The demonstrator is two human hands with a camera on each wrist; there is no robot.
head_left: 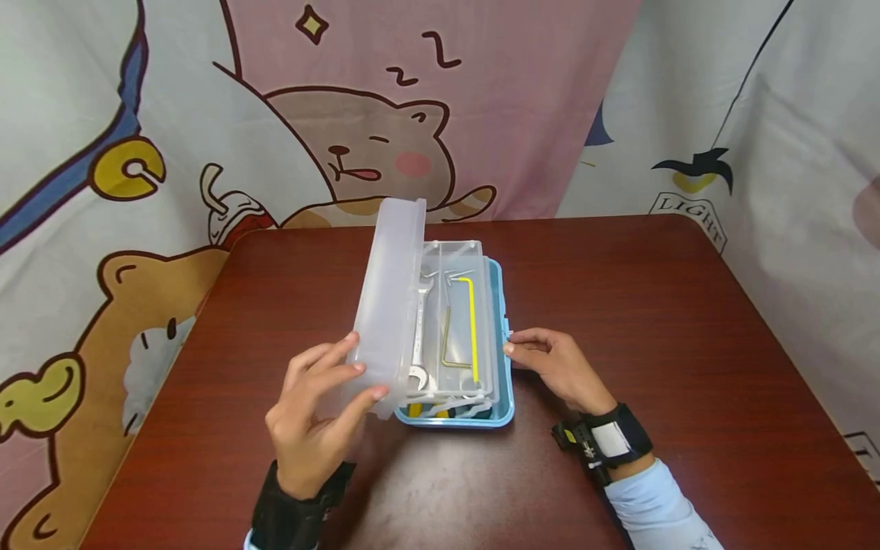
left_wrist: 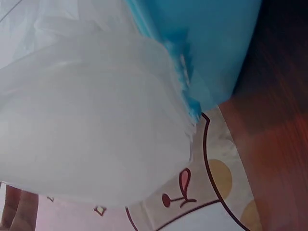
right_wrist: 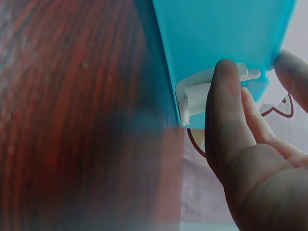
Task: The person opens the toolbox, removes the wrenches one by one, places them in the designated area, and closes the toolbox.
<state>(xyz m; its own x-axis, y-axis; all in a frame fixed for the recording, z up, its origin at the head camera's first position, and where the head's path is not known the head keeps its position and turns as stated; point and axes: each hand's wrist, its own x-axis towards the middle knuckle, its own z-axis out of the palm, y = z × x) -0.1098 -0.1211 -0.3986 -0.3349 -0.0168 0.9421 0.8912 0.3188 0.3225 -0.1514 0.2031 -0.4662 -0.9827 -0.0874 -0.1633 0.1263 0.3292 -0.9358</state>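
A light blue toolbox (head_left: 507, 382) stands on the table with its translucent white lid (head_left: 392, 290) raised and tilted to the left. My left hand (head_left: 312, 416) has its fingers spread, and the fingertips touch the lid's left side. In the left wrist view the lid (left_wrist: 91, 125) covers most of that hand. My right hand (head_left: 560, 363) touches the box's right side; in the right wrist view its fingers lie over a white latch (right_wrist: 197, 96). A clear tray (head_left: 486, 328) inside holds an open-ended wrench (head_left: 418, 328), a yellow hex key (head_left: 473, 328) and a thinner hex key (head_left: 445, 336).
Below the tray, yellow and dark items (head_left: 415, 410) show at the box's near end, too covered to identify. The dark red wooden table (head_left: 653, 305) ends at a patterned cloth (head_left: 522, 114) hanging behind and along the sides.
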